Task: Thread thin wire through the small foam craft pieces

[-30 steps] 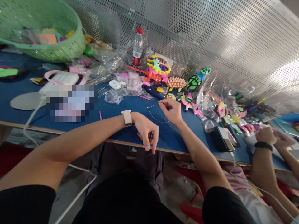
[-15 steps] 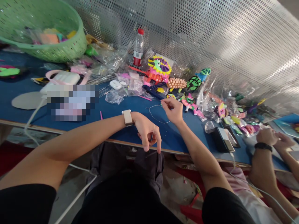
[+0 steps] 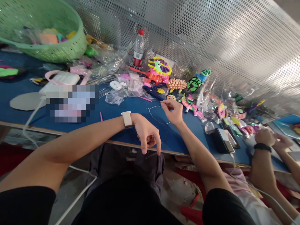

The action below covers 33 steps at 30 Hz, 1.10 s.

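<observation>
Nearest, the left hand (image 3: 148, 136) hangs over the near edge of the blue-topped table (image 3: 117, 126), a beige watch strap (image 3: 127, 119) on its wrist. Its fingers are curled in toward the palm with the tips pointing down; whether anything is pinched between them cannot be told.

Just beyond it, a thin grey wire bent into a loose loop (image 3: 153, 116) lies on the blue top between the two hands. The right hand (image 3: 172, 112) rests a little farther in and to the right, with its thumb and forefinger closed on the far end of that wire.

To the right, at the near edge, a black box-shaped device (image 3: 222, 140) lies flat. Right of it, a co-worker's hands (image 3: 266, 137) are held together, a black band on one wrist.

Farther back sits a clutter of clear plastic bags and bright foam toy figures (image 3: 159, 68). Behind them a clear plastic bottle with a red cap (image 3: 138, 47) stands upright against the perforated metal panel (image 3: 211, 37). At far left is a pale green perforated plastic basket (image 3: 58, 53).
</observation>
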Motion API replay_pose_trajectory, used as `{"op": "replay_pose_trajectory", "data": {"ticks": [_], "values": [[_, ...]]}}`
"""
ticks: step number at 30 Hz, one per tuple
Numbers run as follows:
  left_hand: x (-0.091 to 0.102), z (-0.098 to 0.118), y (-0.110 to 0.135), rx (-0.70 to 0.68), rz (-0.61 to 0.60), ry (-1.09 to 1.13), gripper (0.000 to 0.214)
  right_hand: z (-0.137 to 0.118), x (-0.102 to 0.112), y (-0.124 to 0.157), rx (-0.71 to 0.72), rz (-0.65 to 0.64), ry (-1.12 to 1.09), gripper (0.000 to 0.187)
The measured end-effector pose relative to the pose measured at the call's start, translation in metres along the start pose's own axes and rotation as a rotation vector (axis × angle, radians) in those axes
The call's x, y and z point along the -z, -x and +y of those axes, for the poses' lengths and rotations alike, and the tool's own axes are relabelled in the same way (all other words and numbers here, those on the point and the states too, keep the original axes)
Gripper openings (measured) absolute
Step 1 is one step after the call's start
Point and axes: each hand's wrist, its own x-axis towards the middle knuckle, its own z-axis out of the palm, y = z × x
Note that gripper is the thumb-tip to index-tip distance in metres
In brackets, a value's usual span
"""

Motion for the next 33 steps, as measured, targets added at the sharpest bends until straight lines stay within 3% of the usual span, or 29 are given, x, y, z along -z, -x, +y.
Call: {"op": "replay_pose_trajectory", "data": {"ticks": [1, 4, 6, 15, 19, 22, 24, 27, 29, 30, 33], "values": [[0.0, -0.003, 0.0, 0.008, -0.017, 0.02, 0.048, 0.0, 0.0, 0.0, 0.0, 0.0, -0.001, 0.025], [0.0, -0.014, -0.001, 0.102, -0.243, 0.104, 0.053, 0.002, -0.001, 0.0, 0.013, 0.006, 0.001, 0.026], [0.001, -0.019, -0.002, 0.151, -0.332, 0.136, 0.059, 0.002, -0.001, 0.0, 0.02, 0.009, 0.014, 0.029], [-0.001, -0.017, -0.002, 0.223, -0.333, 0.123, 0.061, 0.004, -0.002, 0.001, 0.048, 0.007, -0.014, 0.027], [0.001, -0.01, -0.003, 0.223, -0.3, 0.124, 0.047, 0.003, -0.001, 0.001, 0.02, -0.002, 0.002, 0.028], [0.006, 0.0, -0.001, 0.176, -0.157, 0.081, 0.024, 0.003, -0.001, 0.0, 0.006, 0.005, 0.02, 0.028], [0.012, 0.004, 0.001, 0.127, 0.044, -0.006, 0.021, 0.004, 0.0, 0.0, 0.007, 0.046, 0.018, 0.027], [0.022, -0.001, 0.006, 0.156, 0.534, -0.331, 0.026, 0.007, 0.001, -0.003, -0.04, 0.164, -0.013, 0.026], [0.028, -0.011, 0.011, 0.291, 0.864, -0.648, 0.021, 0.009, 0.002, -0.006, -0.079, 0.247, -0.043, 0.027], [0.03, -0.017, 0.014, 0.379, 0.966, -0.777, 0.016, 0.01, 0.003, -0.007, -0.094, 0.279, -0.057, 0.028], [0.034, -0.032, 0.019, 0.587, 0.975, -0.915, 0.012, 0.013, 0.006, -0.011, -0.139, 0.334, -0.113, 0.029]]}}
